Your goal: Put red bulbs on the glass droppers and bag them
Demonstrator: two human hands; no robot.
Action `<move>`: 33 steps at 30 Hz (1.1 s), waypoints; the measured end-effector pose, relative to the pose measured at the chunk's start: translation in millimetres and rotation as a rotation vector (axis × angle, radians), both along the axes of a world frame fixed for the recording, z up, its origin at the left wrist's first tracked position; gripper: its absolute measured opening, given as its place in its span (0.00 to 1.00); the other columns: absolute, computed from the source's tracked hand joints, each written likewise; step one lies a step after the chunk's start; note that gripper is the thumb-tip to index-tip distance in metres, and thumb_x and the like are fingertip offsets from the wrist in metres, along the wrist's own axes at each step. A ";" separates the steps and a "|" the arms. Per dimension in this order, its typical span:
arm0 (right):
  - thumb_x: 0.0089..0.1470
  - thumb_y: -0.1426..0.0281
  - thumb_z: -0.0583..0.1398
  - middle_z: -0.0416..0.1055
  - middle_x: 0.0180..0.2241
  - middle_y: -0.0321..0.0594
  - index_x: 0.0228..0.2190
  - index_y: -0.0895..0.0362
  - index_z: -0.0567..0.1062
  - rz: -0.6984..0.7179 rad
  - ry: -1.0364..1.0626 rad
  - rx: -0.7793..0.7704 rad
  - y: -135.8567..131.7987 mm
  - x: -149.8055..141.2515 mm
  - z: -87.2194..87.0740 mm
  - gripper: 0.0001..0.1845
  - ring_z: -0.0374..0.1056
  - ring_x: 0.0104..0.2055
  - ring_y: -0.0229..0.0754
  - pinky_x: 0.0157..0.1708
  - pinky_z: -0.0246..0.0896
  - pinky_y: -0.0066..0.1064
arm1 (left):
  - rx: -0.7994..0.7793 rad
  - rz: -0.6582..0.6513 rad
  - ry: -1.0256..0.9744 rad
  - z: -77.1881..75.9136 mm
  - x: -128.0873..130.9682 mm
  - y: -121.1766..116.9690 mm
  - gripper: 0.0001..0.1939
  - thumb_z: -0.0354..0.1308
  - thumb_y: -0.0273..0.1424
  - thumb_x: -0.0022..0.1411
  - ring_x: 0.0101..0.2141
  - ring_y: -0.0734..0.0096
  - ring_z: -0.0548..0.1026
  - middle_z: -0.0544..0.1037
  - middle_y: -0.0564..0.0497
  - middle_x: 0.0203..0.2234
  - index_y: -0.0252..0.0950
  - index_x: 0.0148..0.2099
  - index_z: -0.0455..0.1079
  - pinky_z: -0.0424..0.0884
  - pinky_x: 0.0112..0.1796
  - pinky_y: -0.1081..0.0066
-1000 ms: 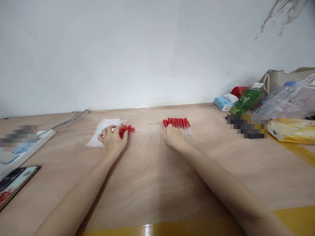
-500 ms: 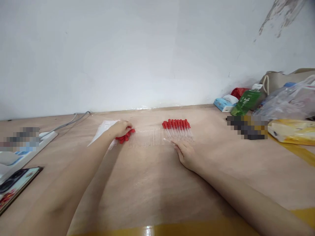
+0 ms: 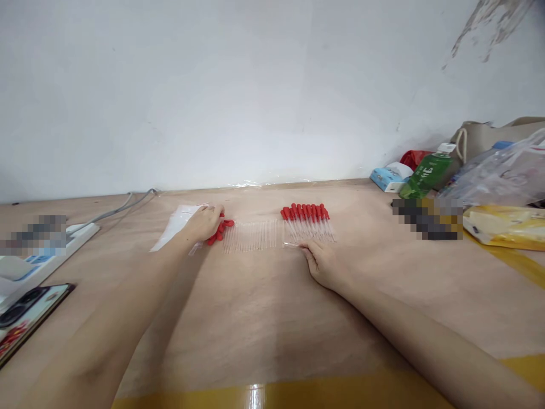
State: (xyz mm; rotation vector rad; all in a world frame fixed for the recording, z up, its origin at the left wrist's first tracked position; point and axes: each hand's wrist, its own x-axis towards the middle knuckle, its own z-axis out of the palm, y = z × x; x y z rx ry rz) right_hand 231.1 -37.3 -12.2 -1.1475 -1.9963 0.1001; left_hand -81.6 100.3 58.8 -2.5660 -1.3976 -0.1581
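My left hand (image 3: 206,222) is over a small pile of red rubber bulbs (image 3: 229,223), its fingers curled down with a bulb at the tips; the fingertips are partly hidden. Between my hands a row of thin clear glass dropper tubes (image 3: 251,236) lies side by side on the table. In my right hand (image 3: 320,262) a clear glass dropper tube (image 3: 291,244) is pinched, pointing left. Just beyond that hand, a row of droppers fitted with red bulbs (image 3: 305,213) lies with the bulbs away from me.
White paper or plastic (image 3: 174,227) lies under my left wrist. Further left are a power strip (image 3: 87,234) with a grey cable and a phone (image 3: 38,312). At the right stand a tissue pack (image 3: 387,180), a green bottle (image 3: 430,170), bags (image 3: 511,170) and a yellow packet (image 3: 506,227).
My left hand has shifted slightly left and up at the bulb pile, its fingers drawn closer together. My right hand stays in place, and the tube in it lies a little flatter.
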 end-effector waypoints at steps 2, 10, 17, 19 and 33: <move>0.55 0.74 0.47 0.68 0.33 0.43 0.35 0.56 0.67 -0.001 0.007 -0.006 0.0 0.2 0.3 0.10 0.65 0.35 0.42 0.36 0.60 0.35 | 0.050 0.001 -0.056 -0.5 -1.3 -2.8 0.09 0.42 0.28 0.59 0.38 0.60 0.70 0.74 0.44 0.30 0.33 0.39 0.61 0.61 0.42 0.63; 0.56 0.74 0.47 0.68 0.34 0.44 0.40 0.57 0.66 -0.046 0.013 0.061 -2.2 -0.6 7.9 0.13 0.65 0.36 0.42 0.36 0.61 0.34 | -0.041 0.046 -1.182 -22.7 42.2 -76.1 0.10 0.48 0.32 0.57 0.35 0.69 0.72 0.73 0.48 0.36 0.35 0.40 0.66 0.68 0.34 0.71; 0.57 0.70 0.48 0.69 0.33 0.41 0.42 0.54 0.69 0.035 -0.037 0.017 -0.4 -7.0 6.9 0.14 0.65 0.34 0.39 0.36 0.59 0.33 | -0.365 -0.012 -1.271 -65.3 83.6 -121.5 0.10 0.59 0.34 0.51 0.26 0.74 0.72 0.71 0.54 0.24 0.35 0.32 0.61 0.66 0.27 0.75; 0.57 0.69 0.48 0.70 0.32 0.41 0.41 0.54 0.70 0.060 -0.031 0.017 0.1 -9.9 5.0 0.14 0.65 0.34 0.39 0.36 0.59 0.33 | -0.346 -0.033 -1.207 -67.1 84.9 -122.9 0.11 0.57 0.34 0.53 0.29 0.72 0.73 0.72 0.52 0.27 0.36 0.37 0.62 0.67 0.29 0.74; 0.58 0.69 0.48 0.72 0.32 0.40 0.40 0.54 0.72 0.095 -0.092 -0.023 -2.0 -20.4 6.5 0.14 0.66 0.34 0.37 0.38 0.53 0.33 | -0.298 -0.130 -1.027 -62.7 83.0 -123.7 0.10 0.54 0.34 0.57 0.35 0.69 0.74 0.76 0.49 0.34 0.37 0.40 0.70 0.70 0.37 0.69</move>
